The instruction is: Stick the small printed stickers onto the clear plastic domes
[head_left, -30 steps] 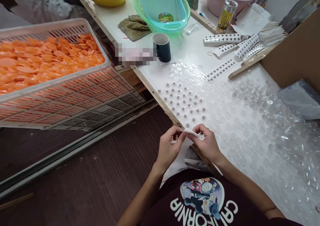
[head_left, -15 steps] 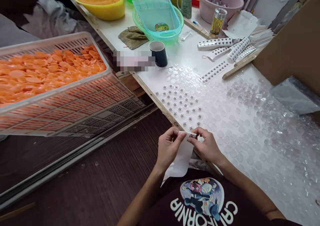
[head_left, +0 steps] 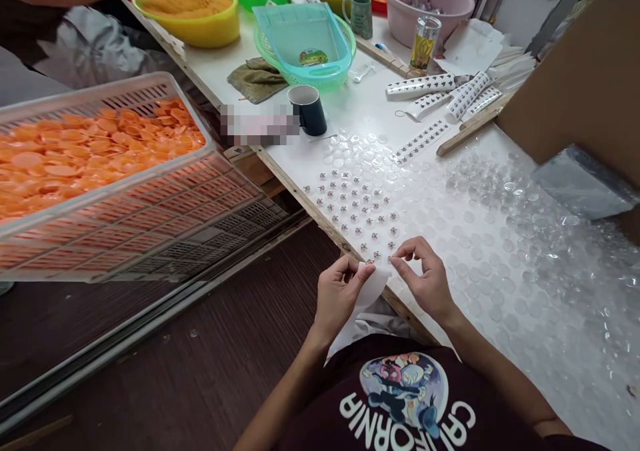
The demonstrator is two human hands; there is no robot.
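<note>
Between the thumb and fingers of my left hand (head_left: 340, 294) is a white sticker strip (head_left: 371, 290), which hangs down over the table's front edge. My right hand (head_left: 426, 279) is just apart to the right, with thumb and forefinger pinched on a small printed sticker (head_left: 391, 258). Just beyond both hands lie several clear discs with small dark printed stickers (head_left: 357, 208) on them. Plain clear discs (head_left: 465, 241) are spread to the right of these. A printed sticker sheet (head_left: 423, 141) lies flat farther back.
A crate (head_left: 100, 194) of orange discs stands left of the table. Farther back are a dark mug (head_left: 313, 119), a turquoise scoop tray (head_left: 300, 34), a yellow basin (head_left: 193, 28) and rolled sticker sheets (head_left: 420, 88). A wooden strip (head_left: 465, 133) and a cardboard box (head_left: 570, 71) are at right.
My right hand has drawn away from the strip to the right and now pinches a small sticker. My left hand still grips the strip. The view has shifted slightly.
</note>
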